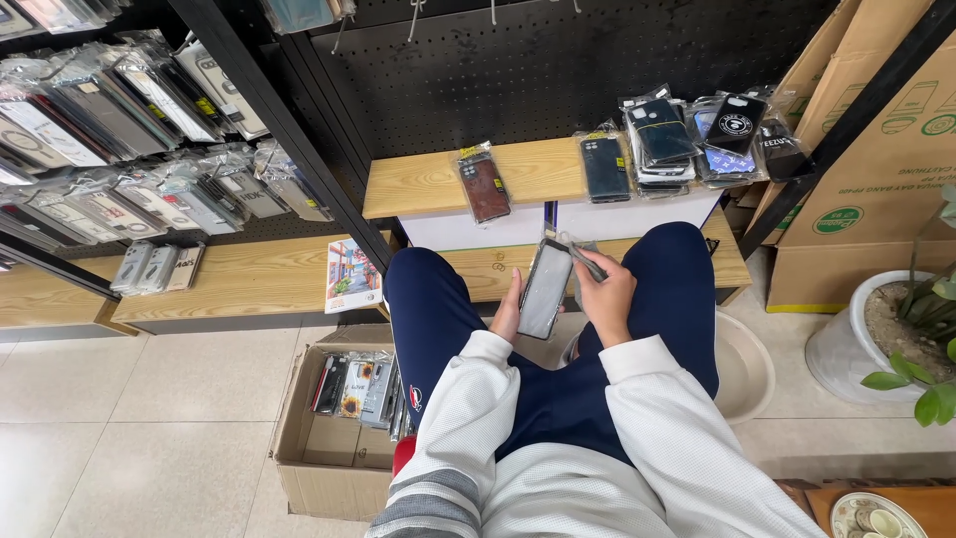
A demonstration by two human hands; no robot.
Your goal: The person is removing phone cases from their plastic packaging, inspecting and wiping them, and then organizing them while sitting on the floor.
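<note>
While my left hand (510,307) grips the bagged phone case (545,290) upright, my right hand (603,291) fingers pinch its clear flap (586,261) between my knees.

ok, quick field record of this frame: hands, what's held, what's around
left hand: grips the left edge of a packaged phone case
right hand: pinches the clear flap at the top of that packet
posture: seated, packet held above the knees
shelf ahead: wooden shelf with a brown case, a dark case and a stack of bagged cases
floor left: open cardboard box holding more cases
right: potted plant
</note>
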